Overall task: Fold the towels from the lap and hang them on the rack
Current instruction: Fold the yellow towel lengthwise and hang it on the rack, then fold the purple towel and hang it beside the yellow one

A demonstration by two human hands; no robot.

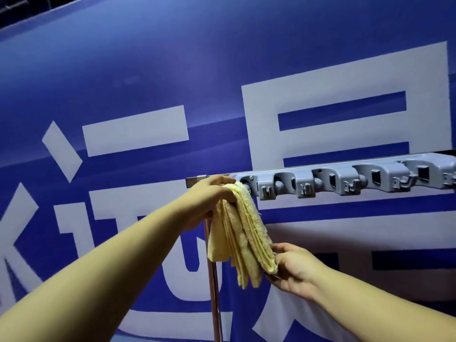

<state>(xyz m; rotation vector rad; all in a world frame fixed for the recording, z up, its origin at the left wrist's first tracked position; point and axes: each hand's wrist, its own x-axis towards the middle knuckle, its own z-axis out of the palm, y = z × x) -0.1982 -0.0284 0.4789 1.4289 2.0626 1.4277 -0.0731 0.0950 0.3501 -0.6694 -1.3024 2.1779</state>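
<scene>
Both hands [212,193] [293,267] grip folded towel [243,230] at rack [345,178].

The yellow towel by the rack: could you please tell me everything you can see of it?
The yellow towel is pale terry-like cloth with frayed edges, folded into several layers that hang down in a thick bundle. Its top fold sits at the left end of the grey rack, in front of a metal pole. The left hand grips the top fold, and the right hand holds the lower corner. Whether it is already caught in the rack cannot be told.
</scene>
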